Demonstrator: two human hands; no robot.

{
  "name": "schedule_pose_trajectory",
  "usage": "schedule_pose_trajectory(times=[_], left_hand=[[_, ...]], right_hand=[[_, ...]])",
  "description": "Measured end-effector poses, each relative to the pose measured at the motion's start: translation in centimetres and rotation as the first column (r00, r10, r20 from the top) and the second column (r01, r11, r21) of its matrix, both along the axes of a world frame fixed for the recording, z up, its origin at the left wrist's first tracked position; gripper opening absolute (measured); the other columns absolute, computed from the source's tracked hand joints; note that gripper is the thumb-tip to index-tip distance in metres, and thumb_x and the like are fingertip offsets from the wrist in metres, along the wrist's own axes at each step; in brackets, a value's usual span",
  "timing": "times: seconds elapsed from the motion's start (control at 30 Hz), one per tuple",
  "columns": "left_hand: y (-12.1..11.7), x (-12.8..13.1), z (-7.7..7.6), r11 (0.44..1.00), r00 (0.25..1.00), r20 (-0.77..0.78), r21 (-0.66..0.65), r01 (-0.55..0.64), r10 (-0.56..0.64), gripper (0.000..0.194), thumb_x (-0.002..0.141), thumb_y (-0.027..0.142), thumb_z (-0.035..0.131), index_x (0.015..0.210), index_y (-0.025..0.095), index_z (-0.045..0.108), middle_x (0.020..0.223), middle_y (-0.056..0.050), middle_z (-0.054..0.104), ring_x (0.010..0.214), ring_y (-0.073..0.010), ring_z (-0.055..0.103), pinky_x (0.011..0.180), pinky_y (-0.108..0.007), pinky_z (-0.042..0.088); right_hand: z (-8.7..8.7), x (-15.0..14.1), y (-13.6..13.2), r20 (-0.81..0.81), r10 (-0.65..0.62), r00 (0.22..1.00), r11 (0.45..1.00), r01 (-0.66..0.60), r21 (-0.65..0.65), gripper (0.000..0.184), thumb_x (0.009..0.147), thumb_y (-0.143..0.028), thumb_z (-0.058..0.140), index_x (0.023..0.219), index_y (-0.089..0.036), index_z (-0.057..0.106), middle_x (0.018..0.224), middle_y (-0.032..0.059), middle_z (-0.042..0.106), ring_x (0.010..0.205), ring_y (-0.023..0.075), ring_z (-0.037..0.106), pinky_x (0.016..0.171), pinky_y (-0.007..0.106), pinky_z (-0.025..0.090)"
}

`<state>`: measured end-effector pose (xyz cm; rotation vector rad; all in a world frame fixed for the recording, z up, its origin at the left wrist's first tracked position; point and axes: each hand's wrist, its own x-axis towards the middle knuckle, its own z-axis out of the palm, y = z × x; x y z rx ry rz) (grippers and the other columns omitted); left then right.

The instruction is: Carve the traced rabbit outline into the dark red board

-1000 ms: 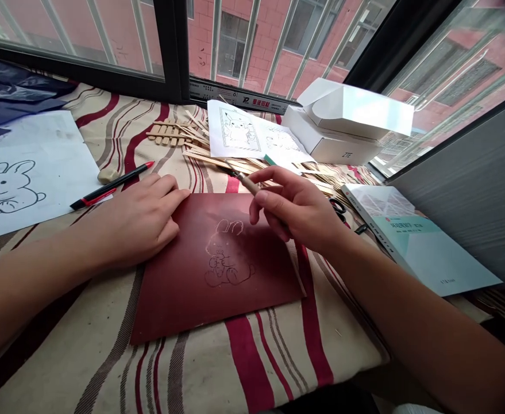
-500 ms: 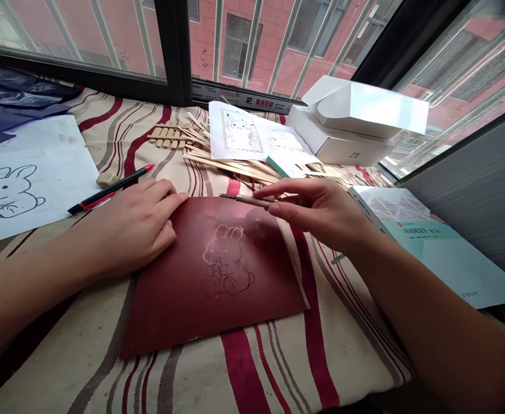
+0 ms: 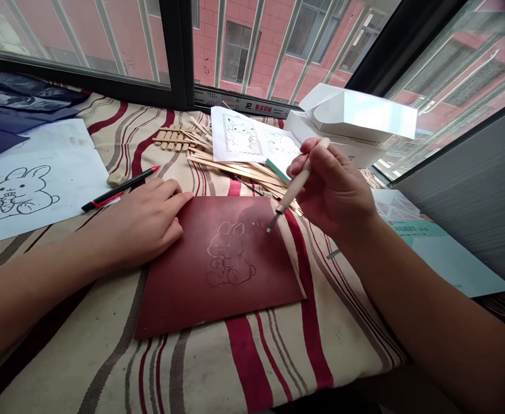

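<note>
A dark red carving sheet lies on the cloth, bearing a thin-lined rabbit drawing whose head outline shows lighter lines. My left hand rests at the sheet's upper left edge, fingers laid out and holding nothing. In my right hand is a carving gouge with a pale wooden handle, gripped by the closed fingers. Its metal tip points down and left over the sheet's upper right part. I cannot tell whether the tip touches the surface.
Left lies a paper with an inked rabbit, beside a black-and-red pen and an eraser-like lump. Behind are wooden strips, printed drawings and a white box. A book lies right, below the window.
My right hand has turned and lifted slightly; the gouge, earlier nearly level and pointing left, now slants downward. My left hand stays on the sheet. The camera view has shifted a little.
</note>
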<state>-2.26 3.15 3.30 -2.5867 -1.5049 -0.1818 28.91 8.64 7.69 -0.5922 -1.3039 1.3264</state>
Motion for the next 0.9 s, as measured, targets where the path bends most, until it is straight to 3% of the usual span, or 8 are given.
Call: schedule_pose_trajectory(times=[0.1,0.17,0.33,0.43,0.6,0.8,0.9], left_hand=[[0.1,-0.1,0.0,1.0,1.0,-0.005,-0.003,-0.004,0.004,0.059,0.101,0.035,0.03,0.139,0.012,0.069,0.121,-0.017,0.068,0.116,-0.0367,0.066,0.108,-0.057,0.056],[0.1,0.0,0.0,1.0,1.0,-0.014,-0.023,-0.014,0.013,0.058,0.1,0.035,0.033,0.138,0.013,0.071,0.12,-0.017,0.069,0.116,-0.0372,0.066,0.109,-0.057,0.055],[-0.1,0.2,0.2,1.0,1.0,0.016,0.015,-0.001,0.0,0.059,0.1,0.035,0.033,0.137,0.013,0.073,0.121,-0.017,0.071,0.117,-0.0382,0.065,0.115,-0.059,0.052],[-0.2,0.2,0.3,1.0,1.0,0.009,-0.01,-0.015,0.015,0.06,0.099,0.034,0.034,0.141,0.012,0.071,0.123,-0.018,0.071,0.116,-0.0393,0.066,0.112,-0.059,0.054],[-0.3,-0.3,-0.2,1.0,1.0,-0.01,0.003,-0.013,0.013,0.059,0.101,0.036,0.032,0.144,0.014,0.067,0.127,-0.019,0.069,0.12,-0.0404,0.065,0.113,-0.06,0.054],[-0.7,0.0,0.1,1.0,0.999,-0.04,0.014,0.003,-0.003,0.054,0.107,0.027,0.028,0.146,0.01,0.062,0.128,-0.017,0.065,0.122,-0.0352,0.062,0.116,-0.057,0.052],[-0.9,0.3,0.6,1.0,0.999,-0.046,-0.019,0.01,-0.011,0.055,0.108,0.025,0.028,0.149,0.008,0.06,0.132,-0.018,0.063,0.128,-0.0355,0.06,0.12,-0.059,0.05]], right_hand=[[0.8,-2.3,0.9,-0.046,0.131,0.99,0.99,-0.128,0.058,0.024,0.105,-0.034,0.074,0.089,-0.021,0.061,0.072,-0.0043,0.06,0.068,0.0089,0.06,0.066,0.022,0.053],[1.3,-4.3,1.2,-0.034,0.214,0.976,0.975,-0.216,-0.047,0.029,0.113,-0.041,0.062,0.091,-0.023,0.055,0.063,-0.0076,0.049,0.058,0.0091,0.054,0.063,0.022,0.052],[0.8,-8.4,1.1,-0.066,0.327,0.943,0.897,-0.331,-0.294,0.033,0.121,-0.027,0.031,0.092,-0.023,0.046,0.061,-0.0091,0.049,0.041,0.0048,0.034,0.043,0.018,0.024],[-0.3,-9.2,0.8,-0.098,0.354,0.93,0.862,-0.365,-0.351,0.025,0.118,-0.023,0.039,0.094,-0.023,0.047,0.059,-0.0105,0.047,0.04,0.0035,0.027,0.041,0.017,0.016],[-1.7,-9.2,1.1,-0.139,0.289,0.947,0.849,-0.32,-0.42,0.021,0.113,-0.018,0.043,0.093,-0.023,0.047,0.059,-0.0117,0.042,0.04,0.0043,0.023,0.039,0.017,0.014],[-2.0,-9.5,1.1,-0.146,0.288,0.947,0.834,-0.322,-0.448,0.026,0.114,-0.021,0.047,0.089,-0.023,0.045,0.055,-0.0123,0.037,0.039,0.004,0.024,0.039,0.016,0.014],[-2.0,-9.5,0.9,-0.137,0.239,0.961,0.85,-0.275,-0.449,0.02,0.108,-0.011,0.045,0.092,-0.022,0.048,0.057,-0.0113,0.04,0.04,0.0038,0.026,0.04,0.017,0.014]])
